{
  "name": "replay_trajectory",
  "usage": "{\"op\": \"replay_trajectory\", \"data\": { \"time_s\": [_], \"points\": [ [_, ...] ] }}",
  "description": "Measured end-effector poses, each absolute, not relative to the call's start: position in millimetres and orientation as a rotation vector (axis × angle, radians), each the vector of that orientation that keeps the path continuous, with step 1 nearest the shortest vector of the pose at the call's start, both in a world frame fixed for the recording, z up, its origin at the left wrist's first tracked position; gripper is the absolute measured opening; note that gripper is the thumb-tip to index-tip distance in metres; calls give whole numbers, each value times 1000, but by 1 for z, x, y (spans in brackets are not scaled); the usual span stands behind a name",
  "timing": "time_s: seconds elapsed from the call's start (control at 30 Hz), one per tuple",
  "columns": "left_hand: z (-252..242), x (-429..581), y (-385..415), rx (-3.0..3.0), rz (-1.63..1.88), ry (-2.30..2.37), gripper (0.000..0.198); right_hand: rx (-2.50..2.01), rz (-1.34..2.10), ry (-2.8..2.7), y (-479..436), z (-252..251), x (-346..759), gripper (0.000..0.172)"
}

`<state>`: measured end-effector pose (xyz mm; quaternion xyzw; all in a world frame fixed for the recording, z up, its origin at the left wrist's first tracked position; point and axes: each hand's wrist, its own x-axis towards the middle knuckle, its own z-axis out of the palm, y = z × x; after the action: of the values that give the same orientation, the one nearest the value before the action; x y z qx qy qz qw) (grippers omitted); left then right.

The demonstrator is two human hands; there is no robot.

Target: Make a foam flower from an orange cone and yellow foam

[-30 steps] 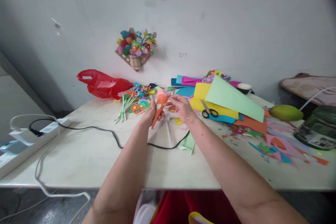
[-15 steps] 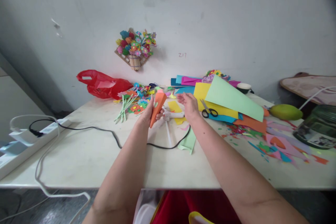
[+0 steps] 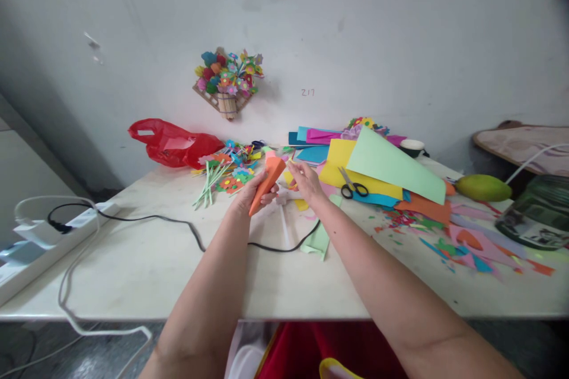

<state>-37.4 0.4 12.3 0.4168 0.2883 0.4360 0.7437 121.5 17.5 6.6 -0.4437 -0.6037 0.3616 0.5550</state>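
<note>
My left hand (image 3: 255, 192) is closed around an orange cone-shaped paper or foam piece (image 3: 267, 186), shaped like a carrot, with its point tilted down toward me. A light green bit (image 3: 270, 155) shows at its wide top. Close to the cone's right side is my right hand (image 3: 306, 182), its fingertips drawn together; what they pinch, if anything, is too small to make out. Beneath the hands lies a white glue gun (image 3: 291, 195), partly hidden, with a pale stick (image 3: 284, 225) pointing toward me. Black-handled scissors (image 3: 354, 186) rest on coloured sheets right of my right hand.
A black cord (image 3: 195, 231) runs from the power strip (image 3: 84, 216) at left. Paper flowers (image 3: 231, 182), green strips (image 3: 208, 186) and a red bag (image 3: 173, 145) lie at back left. A pale green sheet (image 3: 395, 169), scraps (image 3: 471, 249) and a glass jar (image 3: 536, 216) occupy the right.
My right hand has moved left and closer to the orange cone, its fingers drawing together. The cone has shifted and turned slightly in my left hand.
</note>
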Motion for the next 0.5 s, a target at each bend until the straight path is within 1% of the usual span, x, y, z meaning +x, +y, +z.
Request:
{"op": "replay_trajectory", "data": {
  "time_s": [0.13,0.27,0.4,0.5],
  "points": [
    [10,-36,1,986,912,662,45,-1081,856,-1632,22,-1,122,49],
    [10,-35,0,1003,898,686,46,-863,846,-1721,23,-4,119,42],
    [10,-36,1,973,939,685,45,-652,998,-1582,18,5,120,38],
    [11,-38,2,940,924,713,53,-594,1100,-1313,18,10,124,35]
  ]
}}
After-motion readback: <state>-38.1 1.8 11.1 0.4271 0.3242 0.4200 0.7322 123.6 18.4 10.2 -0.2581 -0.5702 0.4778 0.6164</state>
